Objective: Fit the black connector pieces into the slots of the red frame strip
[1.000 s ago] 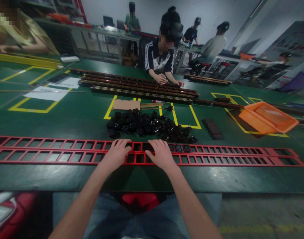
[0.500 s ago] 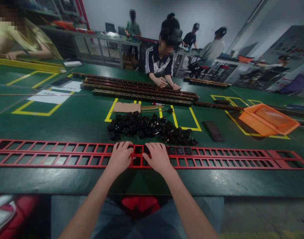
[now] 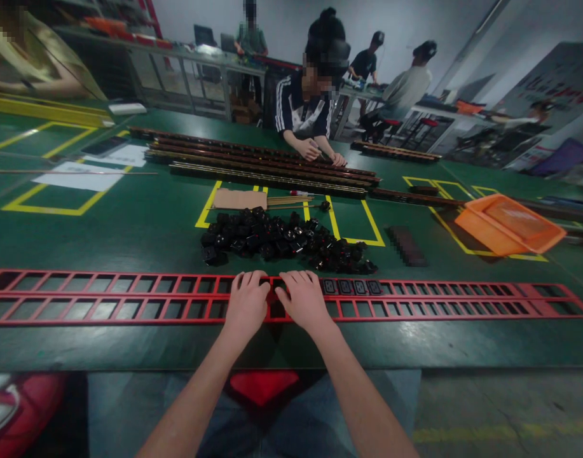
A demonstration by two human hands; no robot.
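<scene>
A long red slotted frame lies across the near part of the green table, with two rows of rectangular openings. My left hand curls over it just left of the middle, fingertips at the far rail. Beside it, a small gap apart, my right hand grips the same frame with bent fingers and the thumb towards the left. Several black power sockets sit in the upper row right of my right hand. Whatever lies under my fingers is hidden. Behind the frame spreads a pile of loose black sockets.
Beyond the pile are a cardboard piece, thin rods and a row of long dark strips. An orange bin stands tilted at the right. A co-worker sits opposite, hands at the strips. Paper lies left.
My left hand has come rightward, closer to my right hand. One more seated socket shows right of my right hand, and the row of sockets reaches further right. The view has shifted slightly.
</scene>
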